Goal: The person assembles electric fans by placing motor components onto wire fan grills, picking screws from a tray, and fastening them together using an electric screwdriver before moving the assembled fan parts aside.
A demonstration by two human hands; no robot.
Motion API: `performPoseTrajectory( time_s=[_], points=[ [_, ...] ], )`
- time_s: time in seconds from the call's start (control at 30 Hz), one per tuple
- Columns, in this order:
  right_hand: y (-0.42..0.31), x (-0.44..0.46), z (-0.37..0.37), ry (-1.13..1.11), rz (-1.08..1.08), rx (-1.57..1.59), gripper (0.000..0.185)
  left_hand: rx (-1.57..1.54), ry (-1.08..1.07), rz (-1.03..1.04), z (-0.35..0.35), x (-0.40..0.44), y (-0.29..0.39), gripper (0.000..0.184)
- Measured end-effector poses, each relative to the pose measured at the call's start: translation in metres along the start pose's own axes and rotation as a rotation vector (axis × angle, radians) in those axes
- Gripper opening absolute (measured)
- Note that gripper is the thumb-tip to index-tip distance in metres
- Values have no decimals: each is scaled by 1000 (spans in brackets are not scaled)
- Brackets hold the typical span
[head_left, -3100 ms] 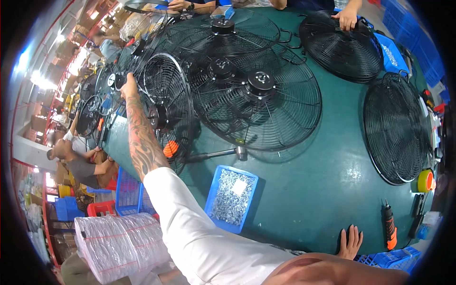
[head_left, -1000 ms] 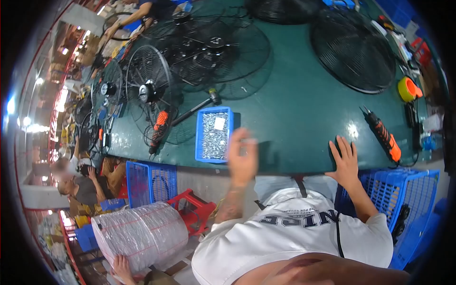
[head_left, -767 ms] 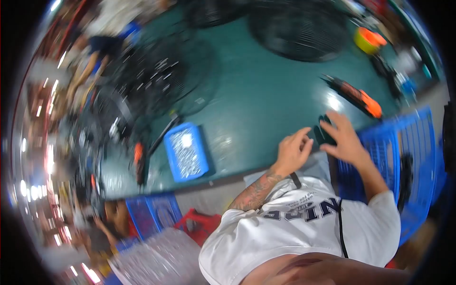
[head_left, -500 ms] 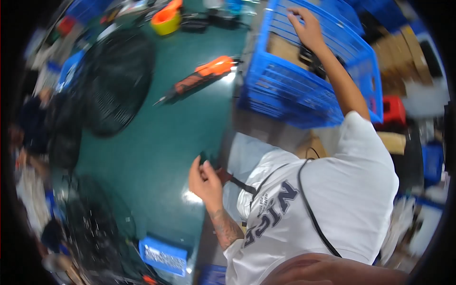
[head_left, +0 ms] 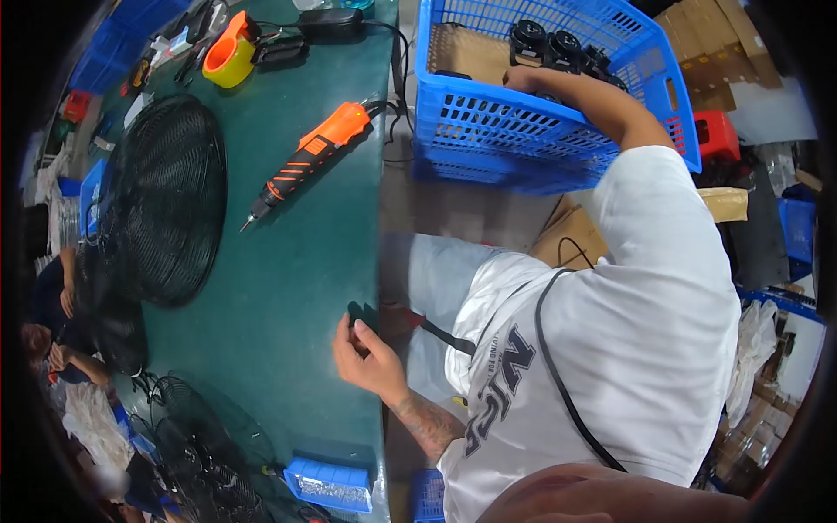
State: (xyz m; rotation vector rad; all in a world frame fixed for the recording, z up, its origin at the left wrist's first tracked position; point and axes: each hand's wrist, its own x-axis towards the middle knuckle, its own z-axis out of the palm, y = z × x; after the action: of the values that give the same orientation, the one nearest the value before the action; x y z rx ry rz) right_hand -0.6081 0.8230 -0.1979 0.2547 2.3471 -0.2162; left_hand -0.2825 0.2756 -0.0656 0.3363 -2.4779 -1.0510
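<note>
My right hand [head_left: 523, 80] reaches down into a blue plastic crate [head_left: 514, 122], beside several round black parts that look like small motors [head_left: 563, 48]. Its fingers point into the crate and are mostly hidden, so any grip does not show. Over the near edge of the green table, my left hand [head_left: 370, 359] is loosely curled, with thumb and forefinger apart. I see nothing held in it; a small dark patch lies just past its fingertips. An orange and black electric screwdriver [head_left: 305, 161] lies on the table between the two hands.
Black wire fan guards [head_left: 170, 200] stand along the table's far side, with more fan parts [head_left: 196, 462] below. A yellow and orange tape roll [head_left: 229, 61] sits near a black adapter [head_left: 336, 26]. A small blue bin [head_left: 330, 485] holds parts. Another person's hands [head_left: 63, 356] show at left.
My right hand has gone from above the crate's far side down into it, near the black parts. My left hand stays almost where it was. The view has shifted and become sharper.
</note>
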Motion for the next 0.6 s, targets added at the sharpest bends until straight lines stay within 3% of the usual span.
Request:
performPoseTrajectory(
  time_s=[0.07,0.37,0.43,0.53,0.6],
  points=[
    [-17,5,14,115,-297,-58,58,2,6,14,0,-1,-7,22],
    [-51,-9,5,275,-220,-8,60,14,97,-14,3,0,-9,18],
    [-47,-5,-9,320,-244,2,61,-40,24,-1,1,2,-13,18],
    [-80,-12,-15,359,-360,27,61,-7,34,55,-4,6,-14,16],
    [-154,-32,0,387,-425,53,62,-36,50,75,-6,6,-19,15]
  ],
)
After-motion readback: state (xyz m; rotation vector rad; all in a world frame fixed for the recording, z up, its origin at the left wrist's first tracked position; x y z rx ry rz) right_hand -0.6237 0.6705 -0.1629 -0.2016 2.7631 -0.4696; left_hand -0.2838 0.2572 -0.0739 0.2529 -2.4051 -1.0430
